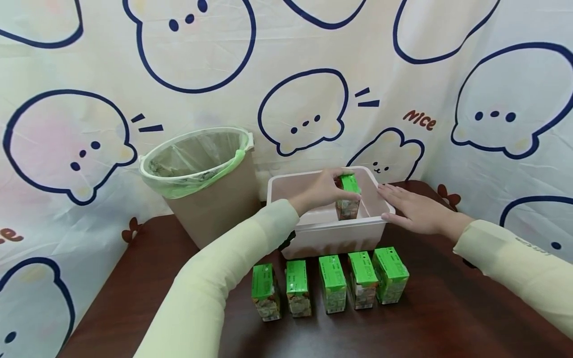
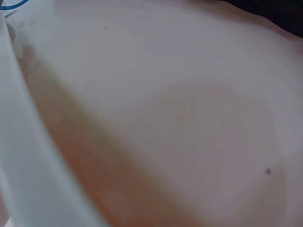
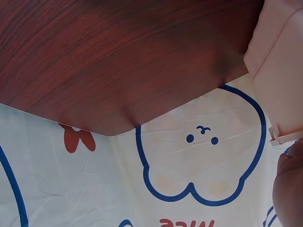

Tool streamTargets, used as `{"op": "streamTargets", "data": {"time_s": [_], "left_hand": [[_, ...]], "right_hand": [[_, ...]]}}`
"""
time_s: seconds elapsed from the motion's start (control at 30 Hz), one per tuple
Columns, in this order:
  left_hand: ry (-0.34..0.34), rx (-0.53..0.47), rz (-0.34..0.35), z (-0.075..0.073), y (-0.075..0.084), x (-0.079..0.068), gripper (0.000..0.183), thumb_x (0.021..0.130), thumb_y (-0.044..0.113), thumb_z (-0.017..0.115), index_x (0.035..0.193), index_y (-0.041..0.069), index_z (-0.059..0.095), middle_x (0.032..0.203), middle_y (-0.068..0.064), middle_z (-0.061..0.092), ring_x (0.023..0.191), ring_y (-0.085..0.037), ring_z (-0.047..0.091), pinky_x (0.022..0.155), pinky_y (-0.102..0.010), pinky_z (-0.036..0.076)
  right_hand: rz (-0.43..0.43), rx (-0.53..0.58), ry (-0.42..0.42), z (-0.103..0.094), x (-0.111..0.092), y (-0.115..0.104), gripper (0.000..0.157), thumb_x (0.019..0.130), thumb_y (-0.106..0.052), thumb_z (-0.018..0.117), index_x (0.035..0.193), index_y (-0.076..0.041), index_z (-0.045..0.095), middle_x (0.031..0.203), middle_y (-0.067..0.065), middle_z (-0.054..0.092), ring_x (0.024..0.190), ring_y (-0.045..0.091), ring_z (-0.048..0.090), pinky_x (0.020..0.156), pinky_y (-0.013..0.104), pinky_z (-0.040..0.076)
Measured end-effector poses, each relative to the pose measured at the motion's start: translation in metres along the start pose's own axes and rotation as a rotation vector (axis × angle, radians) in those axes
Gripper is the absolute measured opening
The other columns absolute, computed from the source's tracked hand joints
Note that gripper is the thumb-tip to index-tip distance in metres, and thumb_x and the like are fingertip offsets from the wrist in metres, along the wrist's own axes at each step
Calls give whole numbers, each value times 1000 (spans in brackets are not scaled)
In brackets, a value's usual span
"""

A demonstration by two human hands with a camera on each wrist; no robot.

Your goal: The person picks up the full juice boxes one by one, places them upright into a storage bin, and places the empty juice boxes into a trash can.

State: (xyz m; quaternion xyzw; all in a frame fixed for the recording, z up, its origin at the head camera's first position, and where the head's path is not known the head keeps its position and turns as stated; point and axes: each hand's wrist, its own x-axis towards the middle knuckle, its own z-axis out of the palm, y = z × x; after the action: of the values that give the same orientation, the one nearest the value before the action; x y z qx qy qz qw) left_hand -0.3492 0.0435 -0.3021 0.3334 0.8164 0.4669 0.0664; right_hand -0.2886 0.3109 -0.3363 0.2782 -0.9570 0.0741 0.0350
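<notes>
My left hand [image 1: 323,190] holds a small carton with a green top [image 1: 350,185] between thumb and fingers, inside a pale pink plastic bin [image 1: 331,238]. The carton stands upright near the bin's right half; whether it touches the bottom I cannot tell. My right hand [image 1: 414,209] lies with straight fingers along the bin's right rim. In the right wrist view, part of that hand [image 3: 289,187] shows at the lower right beside the bin [image 3: 279,90]. The left wrist view is filled by a blurred pale surface, and the held carton is not seen there.
Several similar green-topped cartons [image 1: 332,273] stand in a row in front of the bin on the dark wood table [image 1: 179,308]. A trash can [image 1: 215,204] with a green-edged liner stands at the left. A cartoon-printed cloth [image 1: 304,89] hangs behind the table.
</notes>
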Motion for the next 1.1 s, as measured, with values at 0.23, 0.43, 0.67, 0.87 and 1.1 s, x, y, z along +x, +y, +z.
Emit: {"op": "streamTargets", "data": {"time_s": [0.23, 0.43, 0.67, 0.87, 1.1], "left_hand": [[-18, -33, -12, 4, -6, 3, 66, 79, 15, 82, 139, 9, 54, 104, -3, 60, 88, -23, 61, 71, -25, 53], [-21, 6, -5, 6, -13, 6, 69, 77, 16, 84, 138, 7, 54, 109, -1, 59, 86, -22, 58, 68, -24, 52], [-25, 67, -32, 12, -18, 11, 69, 78, 15, 84, 139, 5, 53, 112, -1, 59, 88, -19, 57, 70, -24, 51], [-37, 123, -66, 17, -24, 15, 69, 78, 19, 84, 139, 7, 54, 108, 0, 60, 85, -16, 57, 69, -22, 51], [-45, 168, -60, 18, -27, 18, 68, 76, 18, 85, 136, 4, 56, 114, -2, 62, 84, -14, 55, 68, -21, 48]], "right_hand": [[8, 11, -3, 0, -1, -1, 77, 99, -55, 42, 155, -8, 19, 159, 16, 19, 143, 39, 19, 109, 60, 23], [14, 21, -2, 0, -1, -2, 78, 98, -55, 43, 156, -9, 18, 159, 15, 19, 143, 39, 19, 109, 61, 23], [15, 30, 1, 1, -2, -1, 78, 98, -55, 43, 156, -10, 17, 159, 15, 19, 143, 39, 19, 109, 61, 23], [24, 40, -3, 1, -2, -2, 78, 98, -55, 44, 156, -9, 17, 159, 15, 19, 143, 39, 20, 108, 62, 24], [20, 35, 2, 2, -2, 0, 78, 98, -55, 44, 156, -11, 16, 159, 14, 19, 143, 38, 20, 109, 61, 24]]}}
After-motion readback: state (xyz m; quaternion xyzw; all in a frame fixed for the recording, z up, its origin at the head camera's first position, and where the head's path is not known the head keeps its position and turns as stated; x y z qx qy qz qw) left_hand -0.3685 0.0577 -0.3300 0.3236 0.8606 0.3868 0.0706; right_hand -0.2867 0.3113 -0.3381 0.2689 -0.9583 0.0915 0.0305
